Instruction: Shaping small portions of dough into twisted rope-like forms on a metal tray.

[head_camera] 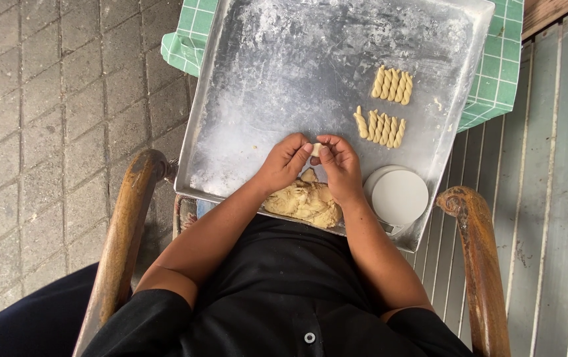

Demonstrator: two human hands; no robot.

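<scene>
**Small dough piece pinched between both hands over a floured tray**

The fingers of the left hand (283, 162) and the right hand (339, 165) meet at a small dough piece (316, 149) and grasp it between the fingertips of both hands, above the near part of the metal tray (264, 86). Directly below the hands, at the near edge of the tray, lies a larger dough lump (305, 201). Just right of the lump sits a round white lid (399, 196). Farther out on the right side of the tray lie two rows of twisted dough sticks (386, 106). The tray surface is dusted with flour. A green checked cloth (499, 66) lies under the tray. Wooden chair arms (125, 231) flank the person.
</scene>
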